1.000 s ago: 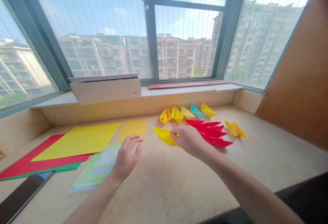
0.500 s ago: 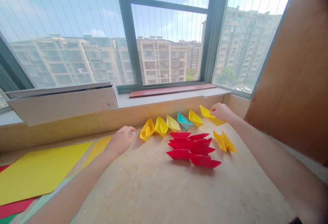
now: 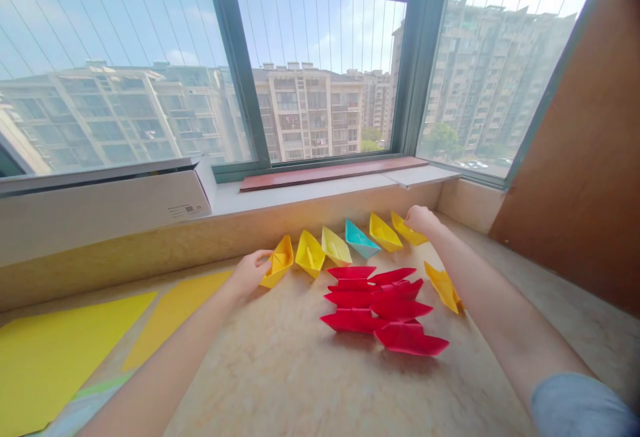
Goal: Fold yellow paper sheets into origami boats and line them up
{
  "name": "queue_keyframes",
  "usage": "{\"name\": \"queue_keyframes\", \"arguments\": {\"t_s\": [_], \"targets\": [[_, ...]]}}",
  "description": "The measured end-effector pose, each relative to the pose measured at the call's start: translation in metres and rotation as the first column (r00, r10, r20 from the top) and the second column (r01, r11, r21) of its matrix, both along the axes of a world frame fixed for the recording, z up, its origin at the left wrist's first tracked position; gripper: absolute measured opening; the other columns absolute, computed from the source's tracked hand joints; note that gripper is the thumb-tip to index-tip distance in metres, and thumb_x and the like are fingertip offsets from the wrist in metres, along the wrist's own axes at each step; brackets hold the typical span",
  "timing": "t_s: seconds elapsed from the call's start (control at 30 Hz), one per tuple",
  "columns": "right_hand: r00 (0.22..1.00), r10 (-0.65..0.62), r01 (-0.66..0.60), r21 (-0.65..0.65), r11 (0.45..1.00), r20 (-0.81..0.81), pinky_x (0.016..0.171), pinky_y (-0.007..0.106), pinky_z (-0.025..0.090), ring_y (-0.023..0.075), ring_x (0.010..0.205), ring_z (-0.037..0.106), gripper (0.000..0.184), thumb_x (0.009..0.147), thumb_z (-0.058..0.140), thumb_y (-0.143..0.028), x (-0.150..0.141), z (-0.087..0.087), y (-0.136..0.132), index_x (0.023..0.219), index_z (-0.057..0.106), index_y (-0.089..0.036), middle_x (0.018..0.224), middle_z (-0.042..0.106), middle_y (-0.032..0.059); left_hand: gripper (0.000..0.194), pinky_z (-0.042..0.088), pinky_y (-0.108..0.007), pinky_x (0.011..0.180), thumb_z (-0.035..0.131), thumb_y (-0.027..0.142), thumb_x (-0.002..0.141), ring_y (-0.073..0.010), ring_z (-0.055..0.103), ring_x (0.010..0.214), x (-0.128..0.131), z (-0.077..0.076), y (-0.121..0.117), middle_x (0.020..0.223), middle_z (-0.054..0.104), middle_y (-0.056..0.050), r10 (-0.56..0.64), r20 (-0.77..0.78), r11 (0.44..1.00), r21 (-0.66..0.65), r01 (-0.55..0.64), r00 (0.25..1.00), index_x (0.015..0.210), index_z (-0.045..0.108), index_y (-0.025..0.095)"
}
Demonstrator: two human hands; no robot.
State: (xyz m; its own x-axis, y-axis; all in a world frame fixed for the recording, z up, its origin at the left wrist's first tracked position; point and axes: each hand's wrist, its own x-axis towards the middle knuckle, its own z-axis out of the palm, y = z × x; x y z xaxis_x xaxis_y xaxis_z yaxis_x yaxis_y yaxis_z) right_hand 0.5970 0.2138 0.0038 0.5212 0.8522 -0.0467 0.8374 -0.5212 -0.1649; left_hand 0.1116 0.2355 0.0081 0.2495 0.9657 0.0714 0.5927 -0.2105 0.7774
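A row of folded paper boats lies along the back of the stone counter. My left hand (image 3: 253,272) has its fingers closed on the near left side of the orange-yellow paper boat (image 3: 281,260) at the row's left end. At the opposite end, my right hand (image 3: 423,220) pinches a yellow paper boat (image 3: 406,229), covering part of it. Between them are a yellow boat (image 3: 310,255), a pale yellow one (image 3: 335,248), a blue one (image 3: 361,240) and another yellow one (image 3: 385,232). Several red paper boats (image 3: 353,320) sit clustered in front. My right forearm partly hides an orange-yellow boat (image 3: 442,286).
Yellow paper sheets (image 3: 60,350) cover the counter's left side, with an orange-yellow sheet (image 3: 175,314) beside them. A white box (image 3: 105,202) and a reddish board (image 3: 330,173) rest on the window ledge. A brown panel (image 3: 575,177) borders the right.
My right hand has carried the yellow boat from the middle to the row's right end and set it down. My left hand has moved right onto the orange-yellow boat. The view has swung right.
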Motion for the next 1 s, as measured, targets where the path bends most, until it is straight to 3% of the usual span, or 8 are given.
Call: {"name": "queue_keyframes", "arguments": {"t_s": [0.17,0.5,0.63,0.77,0.9,1.0], "targets": [[0.999,0.01,-0.01,0.008,1.0,0.045,0.086,0.043,0.055,0.0227,0.103,0.063,0.033,0.095,0.06,-0.033,-0.006,-0.008,0.01,0.123,0.058,-0.017,0.123,0.061,0.0099,0.047,0.046,-0.041,0.102,0.059,0.031,0.071,-0.0305,0.063,0.115,0.007,-0.012,0.004,0.121,0.07,-0.013,0.003,0.004,0.997,0.077,-0.004,1.0,0.113,0.067,0.013],[0.989,0.022,-0.03,0.055,0.998,0.146,0.085,0.039,0.055,0.0227,0.1,0.066,0.026,0.096,0.058,-0.032,-0.014,-0.01,0.0,0.114,0.064,-0.014,0.115,0.065,0.0118,0.052,0.039,-0.042,0.109,0.055,0.027,0.078,-0.0306,0.054,0.128,0.017,-0.029,0.001,0.136,0.059,-0.018,0.036,-0.089,0.988,0.15,-0.023,0.995,0.127,0.058,0.01],[0.987,0.025,-0.039,0.081,0.996,0.16,0.079,0.033,0.052,0.0277,0.099,0.069,0.024,0.094,0.054,-0.026,-0.014,-0.008,-0.005,0.104,0.071,-0.014,0.108,0.07,0.0191,0.054,0.037,-0.042,0.11,0.054,0.031,0.081,-0.0303,0.051,0.131,0.018,-0.029,-0.001,0.14,0.055,-0.018,0.044,-0.122,0.989,0.148,-0.025,0.992,0.131,0.054,0.011],[0.982,0.041,-0.06,0.098,0.993,0.182,0.08,0.032,0.051,0.027,0.101,0.069,0.027,0.092,0.053,-0.027,-0.016,-0.004,-0.01,0.107,0.072,-0.014,0.109,0.071,0.0185,0.058,0.038,-0.043,0.11,0.055,0.033,0.082,-0.0314,0.05,0.131,0.016,-0.028,-0.002,0.144,0.05,-0.02,0.075,-0.141,0.987,0.155,-0.053,0.987,0.135,0.049,0.011],[0.971,0.084,-0.116,0.134,0.984,0.225,0.083,0.03,0.049,0.0252,0.103,0.067,0.028,0.093,0.049,-0.022,-0.025,0.01,-0.019,0.104,0.073,-0.014,0.109,0.071,0.0178,0.055,0.039,-0.046,0.109,0.053,0.035,0.083,-0.0328,0.05,0.13,0.009,-0.023,-0.002,0.139,0.053,-0.022,0.115,-0.154,0.976,0.201,-0.083,0.981,0.131,0.052,0.009],[0.95,0.139,-0.195,0.184,0.964,0.279,0.087,0.03,0.045,0.025,0.107,0.065,0.034,0.097,0.04,-0.021,-0.048,0.024,-0.028,0.107,0.072,-0.013,0.112,0.07,0.0185,0.049,0.036,-0.045,0.112,0.051,0.035,0.083,-0.0307,0.049,0.131,0.004,-0.016,-0.006,0.135,0.057,-0.019,0.121,-0.159,0.963,0.258,-0.077,0.98,0.125,0.056,0.011]]}}
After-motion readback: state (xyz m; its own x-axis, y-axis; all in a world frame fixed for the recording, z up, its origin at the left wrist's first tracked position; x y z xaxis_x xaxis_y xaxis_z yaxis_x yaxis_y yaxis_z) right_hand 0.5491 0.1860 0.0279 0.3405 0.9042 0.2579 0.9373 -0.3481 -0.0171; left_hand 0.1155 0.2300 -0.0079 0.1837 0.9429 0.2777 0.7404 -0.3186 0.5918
